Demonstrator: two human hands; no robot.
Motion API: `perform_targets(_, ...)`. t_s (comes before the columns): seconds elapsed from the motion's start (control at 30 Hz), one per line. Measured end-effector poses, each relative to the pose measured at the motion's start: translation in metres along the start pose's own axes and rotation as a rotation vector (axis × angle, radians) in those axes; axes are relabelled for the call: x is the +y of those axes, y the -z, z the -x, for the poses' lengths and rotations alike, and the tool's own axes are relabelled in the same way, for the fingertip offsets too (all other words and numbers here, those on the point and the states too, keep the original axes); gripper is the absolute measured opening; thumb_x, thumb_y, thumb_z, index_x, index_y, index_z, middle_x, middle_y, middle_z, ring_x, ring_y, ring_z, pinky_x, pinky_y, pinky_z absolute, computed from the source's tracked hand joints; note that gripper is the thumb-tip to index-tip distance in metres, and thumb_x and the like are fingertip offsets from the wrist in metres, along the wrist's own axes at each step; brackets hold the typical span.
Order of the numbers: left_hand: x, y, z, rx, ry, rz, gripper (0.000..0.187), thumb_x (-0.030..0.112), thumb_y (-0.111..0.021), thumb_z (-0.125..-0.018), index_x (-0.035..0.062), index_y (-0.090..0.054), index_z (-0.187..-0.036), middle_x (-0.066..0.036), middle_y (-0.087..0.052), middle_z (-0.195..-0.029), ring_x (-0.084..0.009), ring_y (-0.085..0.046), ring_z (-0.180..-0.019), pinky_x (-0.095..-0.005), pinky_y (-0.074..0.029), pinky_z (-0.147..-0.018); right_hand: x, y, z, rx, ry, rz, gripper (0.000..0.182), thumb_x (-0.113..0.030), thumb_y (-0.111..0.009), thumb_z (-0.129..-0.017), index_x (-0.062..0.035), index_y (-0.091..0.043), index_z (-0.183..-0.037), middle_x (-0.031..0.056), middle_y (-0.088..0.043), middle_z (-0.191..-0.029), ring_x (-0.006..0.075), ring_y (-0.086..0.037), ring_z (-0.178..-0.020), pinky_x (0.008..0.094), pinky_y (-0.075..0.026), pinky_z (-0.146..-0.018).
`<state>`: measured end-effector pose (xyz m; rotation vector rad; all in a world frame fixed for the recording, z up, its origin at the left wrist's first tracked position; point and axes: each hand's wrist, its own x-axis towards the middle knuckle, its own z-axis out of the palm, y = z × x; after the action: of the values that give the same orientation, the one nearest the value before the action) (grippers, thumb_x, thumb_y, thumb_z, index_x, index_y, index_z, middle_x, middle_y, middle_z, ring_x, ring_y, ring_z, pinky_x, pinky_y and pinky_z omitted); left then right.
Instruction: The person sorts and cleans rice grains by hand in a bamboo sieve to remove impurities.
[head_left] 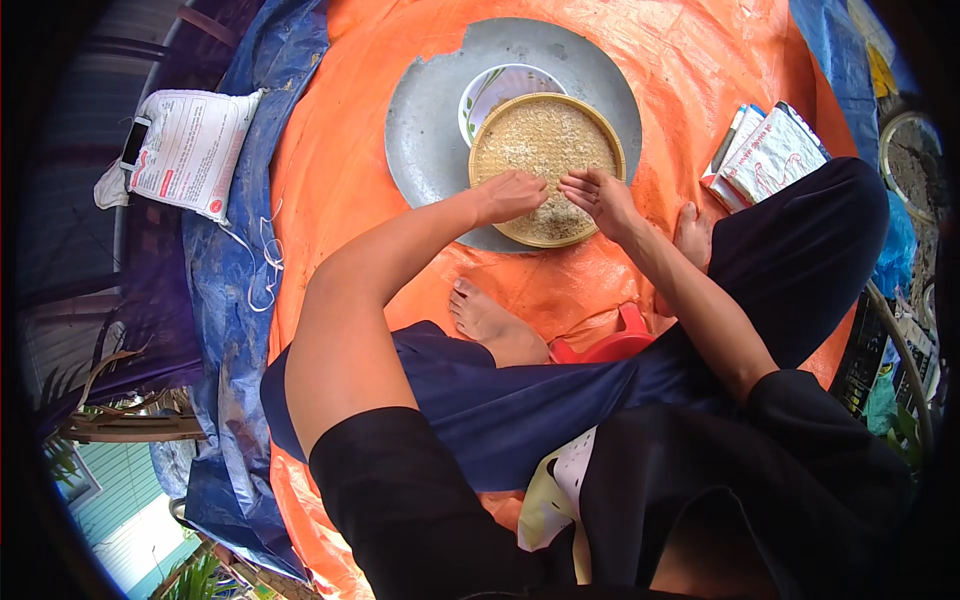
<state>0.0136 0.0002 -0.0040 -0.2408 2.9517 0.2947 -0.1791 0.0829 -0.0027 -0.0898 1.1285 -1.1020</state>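
Observation:
A round woven bamboo tray (546, 101) holds a spread of small pale grains (550, 150). My left hand (512, 196) is over its near left part, the fingers curled closed; whatever they hold, if anything, is hidden. Facing it across a small gap, my right hand (600, 200) hovers at the near right part, its bent fingers somewhat apart and nothing visible in them. Under the far left rim of the bamboo tray, a white bowl or plate with a leaf pattern (490, 92) shows partly. Both rest on a large round grey metal tray (425, 130) with a broken edge.
Orange sheeting (345, 170) covers the ground, with a blue tarp (225, 330) along the left. A printed white sack (195, 150) lies there, a dark phone-like object (134, 142) on it. Folded printed bags (770, 155) lie right. A red plastic object (615, 345) sits between my legs.

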Motion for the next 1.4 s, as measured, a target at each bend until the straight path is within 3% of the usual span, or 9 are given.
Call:
perform_targets(0.43,0.002,-0.001,0.006,0.064,0.015,0.045,0.007,0.007,-0.05,-0.082,0.0007,-0.051,-0.085,-0.013,-0.055,-0.085,-0.0294,-0.062,-0.081,-0.0391,-0.051,-0.068,0.001,0.002,-0.002,-0.037,-0.015,0.002,0.04,-0.02,-0.034,-0.1,0.0118,-0.047,-0.119,0.0248,-0.057,-0.118,0.0305,-0.06,-0.108,0.0354,-0.051,-0.095)
perform_targets(0.83,-0.002,-0.006,0.004,0.106,-0.007,0.005,0.006,0.007,-0.051,-0.082,0.0021,-0.051,-0.085,-0.012,-0.055,-0.083,-0.0285,-0.061,-0.08,-0.039,-0.051,-0.069,0.0,0.001,0.0,-0.072,-0.016,0.016,0.042,-0.023,-0.034,-0.101,0.0122,-0.046,-0.12,0.025,-0.057,-0.118,0.0308,-0.06,-0.109,0.0356,-0.05,-0.096)
perform_targets(1.03,-0.002,-0.004,0.01,0.094,0.117,0.104,0.006,0.007,-0.054,-0.081,0.0018,-0.051,-0.084,-0.014,-0.055,-0.084,-0.0323,-0.061,-0.081,-0.041,-0.05,-0.069,0.002,-0.002,0.0,-0.087,-0.019,0.03,0.043,-0.024,-0.035,-0.101,0.0121,-0.046,-0.121,0.0245,-0.057,-0.117,0.0306,-0.06,-0.108,0.0358,-0.05,-0.096)
perform_targets(1.13,-0.005,-0.002,0.012,0.096,0.274,0.254,0.01,0.009,-0.056,-0.082,0.0018,-0.052,-0.088,-0.015,-0.056,-0.089,-0.035,-0.06,-0.082,-0.0435,-0.049,-0.071,0.003,-0.002,-0.001,-0.088,-0.024,0.043,0.043,-0.025,-0.035,-0.101,0.0118,-0.046,-0.121,0.0239,-0.057,-0.117,0.0304,-0.06,-0.108,0.036,-0.05,-0.096)
perform_targets(1.23,-0.008,-0.004,0.012,0.2,0.379,0.398,0.011,0.011,-0.058,-0.081,0.0017,-0.056,-0.086,-0.016,-0.059,-0.089,-0.0353,-0.06,-0.081,-0.0441,-0.048,-0.071,0.008,-0.001,-0.009,-0.105,-0.037,0.049,0.042,-0.024,-0.035,-0.1,0.0112,-0.047,-0.12,0.0233,-0.058,-0.116,0.0298,-0.061,-0.107,0.0357,-0.05,-0.096)
perform_targets(1.3,-0.019,-0.011,0.011,0.153,0.415,0.492,0.011,0.012,-0.059,-0.081,0.0008,-0.061,-0.083,-0.017,-0.062,-0.083,-0.0351,-0.061,-0.079,-0.0424,-0.048,-0.071,0.011,0.001,-0.013,-0.075,-0.057,0.034,0.04,-0.023,-0.035,-0.099,0.0109,-0.048,-0.118,0.023,-0.059,-0.116,0.0293,-0.061,-0.106,0.0349,-0.05,-0.095)
perform_targets(1.37,-0.021,-0.008,0.009,0.115,0.472,0.624,0.014,0.012,-0.063,-0.081,-0.0011,-0.065,-0.085,-0.017,-0.065,-0.075,-0.0274,-0.063,-0.07,-0.0383,-0.048,-0.067,0.013,0.002,-0.013,-0.062,-0.029,0.046,0.037,-0.02,-0.036,-0.097,0.0105,-0.05,-0.114,0.0226,-0.061,-0.111,0.0288,-0.064,-0.101,0.0336,-0.052,-0.092)
perform_targets(1.4,-0.02,-0.006,0.01,0.129,0.527,0.732,0.015,0.014,-0.064,-0.083,-0.0014,-0.064,-0.084,-0.011,-0.063,-0.071,-0.0181,-0.06,-0.067,-0.0331,-0.047,-0.063,0.012,0.001,-0.011,-0.028,-0.029,0.049,0.036,-0.018,-0.036,-0.095,0.0107,-0.052,-0.111,0.0226,-0.063,-0.106,0.0289,-0.066,-0.096,0.033,-0.054,-0.087)
